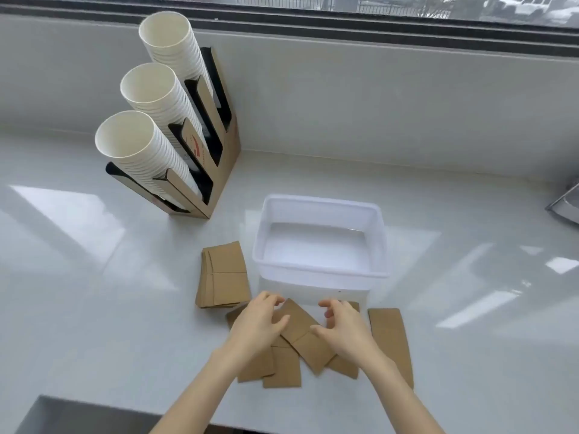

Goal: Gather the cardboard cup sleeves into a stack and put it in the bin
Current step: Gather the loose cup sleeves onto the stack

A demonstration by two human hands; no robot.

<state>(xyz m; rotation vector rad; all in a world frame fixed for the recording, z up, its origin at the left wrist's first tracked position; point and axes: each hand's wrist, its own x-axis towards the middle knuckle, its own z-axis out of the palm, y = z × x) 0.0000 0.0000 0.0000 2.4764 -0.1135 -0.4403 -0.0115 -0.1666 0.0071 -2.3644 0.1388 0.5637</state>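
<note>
Several brown cardboard cup sleeves [302, 335] lie flat and overlapping on the white counter, just in front of an empty translucent white bin [319, 275]. My left hand [258, 324] rests on the left part of the pile, fingers spread. Over the pile's right part my right hand [343, 328] hovers with curled, parted fingers. A neat stack of sleeves [224, 274] lies left of the bin. One single sleeve [390, 338] lies apart at the right, partly under my right forearm.
A cardboard cup dispenser [219, 170] with three slanted stacks of white paper cups [141, 145] stands at the back left. A wall and window ledge run behind the counter. A metal object [565, 205] juts in at the right edge. A dark recess [87, 415] lies at the near left.
</note>
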